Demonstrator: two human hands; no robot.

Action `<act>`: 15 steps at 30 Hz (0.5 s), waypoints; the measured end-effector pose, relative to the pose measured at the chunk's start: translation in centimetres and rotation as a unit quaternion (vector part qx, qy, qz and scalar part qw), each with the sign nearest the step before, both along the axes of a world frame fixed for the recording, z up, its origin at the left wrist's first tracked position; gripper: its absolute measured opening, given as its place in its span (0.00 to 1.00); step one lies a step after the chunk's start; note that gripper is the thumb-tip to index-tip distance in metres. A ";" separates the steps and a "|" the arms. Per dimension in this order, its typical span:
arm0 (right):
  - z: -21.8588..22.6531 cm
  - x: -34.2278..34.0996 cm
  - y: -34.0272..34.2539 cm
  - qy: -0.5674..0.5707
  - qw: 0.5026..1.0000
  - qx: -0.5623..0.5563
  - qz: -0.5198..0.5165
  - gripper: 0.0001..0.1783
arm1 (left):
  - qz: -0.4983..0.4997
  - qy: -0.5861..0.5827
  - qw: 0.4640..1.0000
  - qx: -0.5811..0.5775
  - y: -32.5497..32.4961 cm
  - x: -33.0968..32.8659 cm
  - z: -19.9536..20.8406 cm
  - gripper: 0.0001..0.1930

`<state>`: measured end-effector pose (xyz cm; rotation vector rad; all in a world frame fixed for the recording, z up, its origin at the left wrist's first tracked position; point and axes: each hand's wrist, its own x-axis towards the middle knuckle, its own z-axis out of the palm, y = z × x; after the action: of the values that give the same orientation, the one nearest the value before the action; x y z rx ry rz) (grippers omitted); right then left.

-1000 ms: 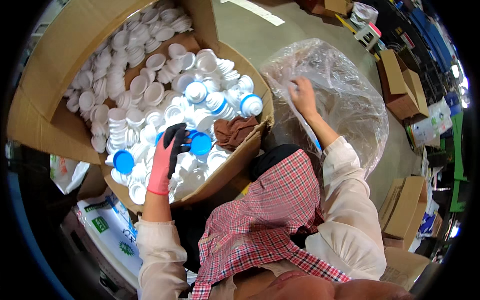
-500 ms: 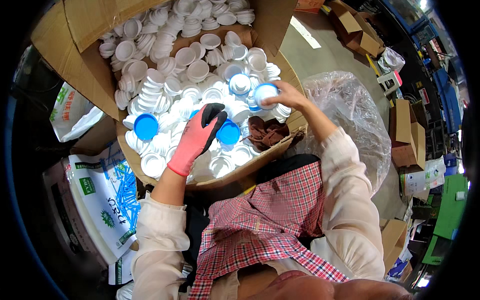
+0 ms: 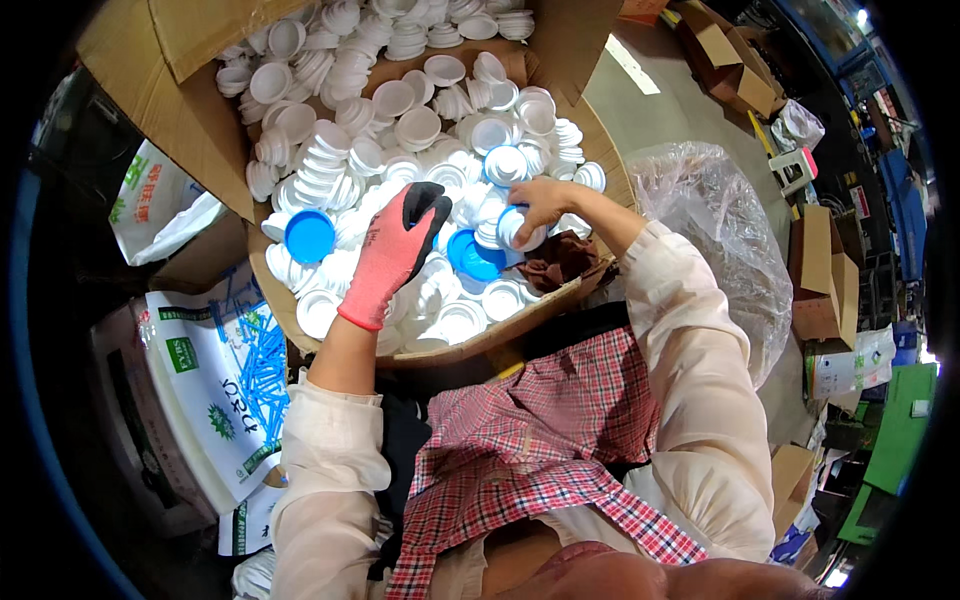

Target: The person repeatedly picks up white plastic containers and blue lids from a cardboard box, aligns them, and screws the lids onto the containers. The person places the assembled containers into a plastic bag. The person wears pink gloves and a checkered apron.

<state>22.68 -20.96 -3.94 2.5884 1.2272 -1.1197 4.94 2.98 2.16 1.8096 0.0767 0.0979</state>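
Round white plastic lids (image 3: pixel 415 130) fill a cardboard box (image 3: pixel 620 170), many nested in stacks. My left hand (image 3: pixel 392 250), in a red and black glove, hovers over the pile with fingers curved and slightly apart; nothing shows between them. My bare right hand (image 3: pixel 545 205) grips a white lid with a blue rim (image 3: pixel 520 228) near the box's right side. Between the two hands lies a blue lid (image 3: pixel 474 256). Another blue lid (image 3: pixel 309 236) rests left of my glove, and a blue-rimmed white lid (image 3: pixel 505 165) sits just beyond my right hand.
Crumpled brown material (image 3: pixel 558 262) lies at the box's near right edge. Clear plastic sheeting (image 3: pixel 715 230) stands right of the box. At left, thin blue plastic pieces (image 3: pixel 262 370) lie on a white printed sack (image 3: pixel 205 400). Cardboard boxes (image 3: pixel 825 280) stand farther right.
My right hand has come left and nearer with the blue-rimmed lid. My left hand stays over the pile. The whole view has shifted slightly.
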 end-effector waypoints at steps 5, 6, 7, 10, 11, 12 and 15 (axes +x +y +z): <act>3.0 -4.6 -2.6 -0.144 0.986 0.071 -0.045 0.41 | -0.008 -0.010 1.000 0.022 -0.8 -0.1 -0.1 0.16; 2.9 -5.7 -3.3 -0.210 0.974 0.088 -0.022 0.39 | -0.014 -0.008 0.999 0.030 -1.0 0.0 -0.2 0.16; 3.1 -6.3 -3.9 -0.220 0.967 0.124 -0.021 0.37 | -0.021 -0.010 0.999 0.042 -1.1 0.3 -0.9 0.16; 3.1 -6.8 -6.4 -0.248 0.933 0.255 -0.048 0.33 | -0.060 -0.011 0.992 0.108 -1.5 0.8 -2.8 0.16; 5.2 -6.8 -7.4 -0.291 0.899 0.320 -0.072 0.33 | -0.063 -0.009 0.988 0.137 -1.7 0.6 -2.8 0.16; 5.9 -6.5 -9.4 -0.328 0.847 0.390 -0.148 0.33 | -0.067 -0.007 0.984 0.167 -2.0 0.3 -2.9 0.16; 8.6 -6.8 -17.2 -0.445 0.740 0.316 -0.393 0.34 | -0.117 0.020 0.957 0.265 -3.2 0.6 -5.1 0.19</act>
<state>15.88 -38.14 4.63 3.4625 0.2354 0.7930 5.55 -0.18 -2.98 2.3430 -0.1501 -0.0974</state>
